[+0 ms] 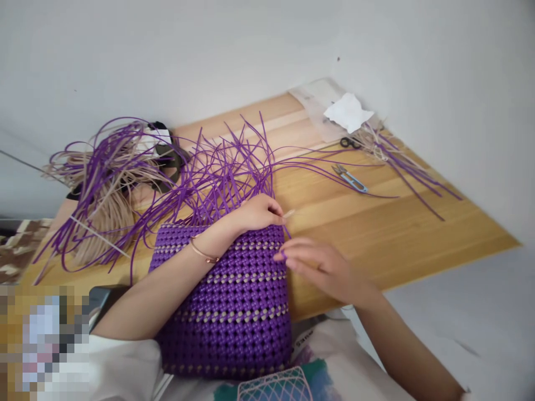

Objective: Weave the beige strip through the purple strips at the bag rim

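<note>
The woven bag (234,298), purple with beige rows, is positioned at the near edge of the tabletop (418,239), directly in front of the person. Uncut purple strands (228,186) extend from its upper edge and spread across the tabletop behind it.

The left hand (259,213) lies over the bag's upper right corner. Its fingers are curled, with thumb and forefinger closed on a short pale strip (289,213). A bracelet (201,254) encircles the wrist. The right hand (324,268) is located at the bag's right side; thumb and forefinger are pinched together on a purple strip (285,254), of which only a small part shows.

A bundle of beige strands (111,223), mixed with purple, lies left of the bag. Blue-handled snips (353,179) lie to the right. Beyond them are black-handled scissors (346,142), partly covered, a bunch of loose strips (401,161) and a crumpled white paper (349,112).
</note>
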A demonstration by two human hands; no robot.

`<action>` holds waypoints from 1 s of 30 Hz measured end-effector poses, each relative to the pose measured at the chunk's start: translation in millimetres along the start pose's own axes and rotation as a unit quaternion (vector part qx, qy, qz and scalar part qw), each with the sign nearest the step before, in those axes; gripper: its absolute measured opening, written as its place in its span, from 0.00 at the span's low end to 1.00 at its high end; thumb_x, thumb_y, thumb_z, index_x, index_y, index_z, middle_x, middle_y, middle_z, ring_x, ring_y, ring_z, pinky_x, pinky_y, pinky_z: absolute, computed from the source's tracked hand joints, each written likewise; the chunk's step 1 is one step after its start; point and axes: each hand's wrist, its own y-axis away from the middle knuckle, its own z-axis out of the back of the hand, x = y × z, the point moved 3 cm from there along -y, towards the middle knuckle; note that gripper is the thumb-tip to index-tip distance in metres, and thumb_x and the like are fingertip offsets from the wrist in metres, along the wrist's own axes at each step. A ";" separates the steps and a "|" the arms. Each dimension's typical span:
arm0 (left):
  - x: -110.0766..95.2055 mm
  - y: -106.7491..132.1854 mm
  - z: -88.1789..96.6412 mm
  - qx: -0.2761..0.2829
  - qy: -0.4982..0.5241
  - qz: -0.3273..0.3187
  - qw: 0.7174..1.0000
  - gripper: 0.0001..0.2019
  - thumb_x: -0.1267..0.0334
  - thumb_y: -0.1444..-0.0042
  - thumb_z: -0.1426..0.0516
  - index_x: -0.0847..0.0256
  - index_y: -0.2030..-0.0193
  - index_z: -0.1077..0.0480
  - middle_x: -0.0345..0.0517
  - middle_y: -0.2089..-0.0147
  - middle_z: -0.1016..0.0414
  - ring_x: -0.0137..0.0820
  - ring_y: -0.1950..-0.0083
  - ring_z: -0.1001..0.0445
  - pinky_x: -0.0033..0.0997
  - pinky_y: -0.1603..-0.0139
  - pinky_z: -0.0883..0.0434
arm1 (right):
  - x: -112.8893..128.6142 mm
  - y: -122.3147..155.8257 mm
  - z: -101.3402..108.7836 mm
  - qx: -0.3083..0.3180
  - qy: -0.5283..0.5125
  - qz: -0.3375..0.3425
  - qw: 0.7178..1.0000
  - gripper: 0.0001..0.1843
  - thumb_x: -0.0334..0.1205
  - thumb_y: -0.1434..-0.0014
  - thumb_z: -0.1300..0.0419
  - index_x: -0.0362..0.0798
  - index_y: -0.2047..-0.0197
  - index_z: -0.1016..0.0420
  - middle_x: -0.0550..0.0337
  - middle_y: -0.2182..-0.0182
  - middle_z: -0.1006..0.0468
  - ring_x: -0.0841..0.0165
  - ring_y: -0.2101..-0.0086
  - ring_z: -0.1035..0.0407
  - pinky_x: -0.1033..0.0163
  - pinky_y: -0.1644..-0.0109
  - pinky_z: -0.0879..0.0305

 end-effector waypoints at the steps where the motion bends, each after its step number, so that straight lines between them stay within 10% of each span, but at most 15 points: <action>1: 0.2 0.2 -0.2 0.005 -0.001 -0.009 1.000 0.11 0.60 0.56 0.41 0.65 0.68 0.23 0.41 0.72 0.24 0.27 0.68 0.30 0.24 0.64 0.37 | -12.7 -4.0 3.0 -0.050 -0.008 -0.052 0.997 0.11 0.38 0.40 0.49 0.46 0.61 0.26 0.57 0.64 0.25 0.70 0.61 0.32 0.63 0.56 0.37; 4: -0.1 1.0 -0.4 0.014 -0.013 -0.029 0.999 0.12 0.60 0.54 0.42 0.65 0.68 0.23 0.41 0.72 0.24 0.27 0.69 0.30 0.23 0.66 0.38 | -45.7 -15.3 10.6 -0.150 -0.033 -0.144 0.978 0.09 0.39 0.43 0.46 0.44 0.67 0.28 0.59 0.71 0.26 0.71 0.70 0.33 0.64 0.65 0.37; 13: -2.5 3.1 -1.9 0.014 -0.082 -0.061 0.995 0.14 0.57 0.50 0.45 0.63 0.66 0.23 0.41 0.71 0.25 0.27 0.68 0.31 0.23 0.65 0.39 | -66.2 -38.7 19.7 -0.179 -0.133 -0.161 0.961 0.15 0.44 0.49 0.41 0.48 0.63 0.43 0.64 0.77 0.27 0.71 0.78 0.34 0.66 0.74 0.39; 19: -2.7 2.3 -1.9 0.014 -0.108 -0.067 0.992 0.13 0.59 0.49 0.45 0.65 0.69 0.24 0.41 0.73 0.26 0.26 0.69 0.32 0.23 0.65 0.39 | -64.0 -43.8 21.5 -0.164 -0.016 -0.114 0.980 0.16 0.49 0.44 0.47 0.44 0.69 0.28 0.60 0.76 0.29 0.71 0.74 0.36 0.66 0.70 0.41; 25: -1.6 3.3 -0.6 0.029 -0.062 -0.076 0.995 0.14 0.55 0.51 0.44 0.64 0.67 0.23 0.40 0.72 0.25 0.27 0.68 0.31 0.22 0.66 0.40 | -70.1 -57.7 39.3 -0.151 -0.128 -0.204 0.959 0.28 0.48 0.44 0.49 0.43 0.43 0.36 0.68 0.84 0.43 0.77 0.83 0.50 0.69 0.79 0.52; 30: -1.8 4.1 0.2 0.027 -0.039 -0.068 0.997 0.15 0.55 0.52 0.44 0.64 0.69 0.23 0.40 0.74 0.25 0.27 0.71 0.33 0.22 0.70 0.42 | -80.2 -77.2 94.0 -0.277 -0.105 -0.231 0.927 0.33 0.42 0.50 0.44 0.46 0.40 0.42 0.72 0.87 0.47 0.78 0.85 0.54 0.70 0.81 0.60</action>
